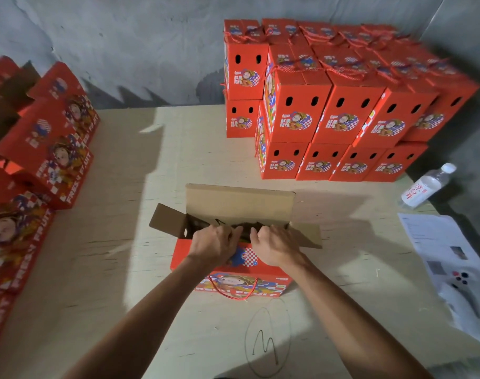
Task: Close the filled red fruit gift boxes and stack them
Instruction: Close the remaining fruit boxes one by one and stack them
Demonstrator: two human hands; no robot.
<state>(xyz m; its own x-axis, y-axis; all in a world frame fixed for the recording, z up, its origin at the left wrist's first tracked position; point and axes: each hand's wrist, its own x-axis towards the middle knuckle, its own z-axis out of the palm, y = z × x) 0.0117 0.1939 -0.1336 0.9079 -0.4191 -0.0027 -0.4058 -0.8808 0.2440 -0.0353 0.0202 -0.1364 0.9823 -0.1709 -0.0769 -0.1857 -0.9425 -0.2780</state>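
Well along: many closed red gift boxes point(342, 105) stacked two high at upper right of the desk point(124, 187). At centre, one open box point(233, 258), flaps up; left hand point(214, 246) and right hand point(277, 246) with fingers curled over its near edge. More open boxes point(41, 149) waiting at left

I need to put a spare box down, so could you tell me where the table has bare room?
Bare: the wide strip between the open box and the left row of boxes, and the gap before the closed stack. Crowded: the right edge, with the water bottle and papers.
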